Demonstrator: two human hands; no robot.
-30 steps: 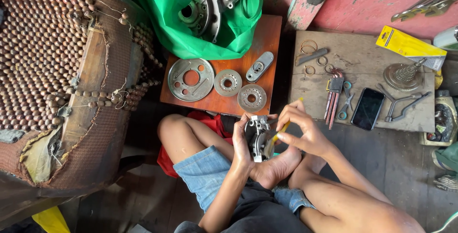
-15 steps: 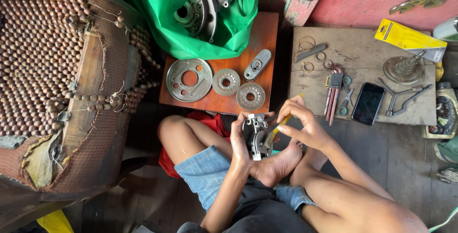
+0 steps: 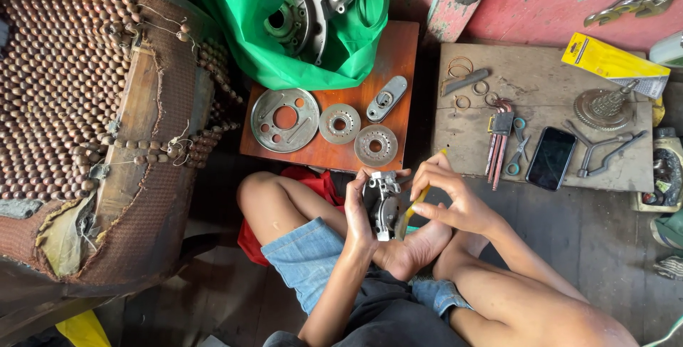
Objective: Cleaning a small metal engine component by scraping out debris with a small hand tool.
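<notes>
Upright metal part (image 3: 383, 205) in left hand (image 3: 359, 208), yellow-handled tool (image 3: 413, 205) in right hand (image 3: 448, 198)

A flat yellow package (image 3: 613, 62), long and rectangular with a grey end, lies at two o'clock on the grey board (image 3: 455, 151). A phone (image 3: 551, 158) with a dark, blank screen rests at three o'clock on that board. The green bag (image 3: 242, 6) at twelve o'clock is perhaps plastic.

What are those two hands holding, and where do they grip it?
The left hand wraps around the side of a small metal machine part. The right hand pinches a yellow-handled tool by its handle, tip against the part.
</notes>
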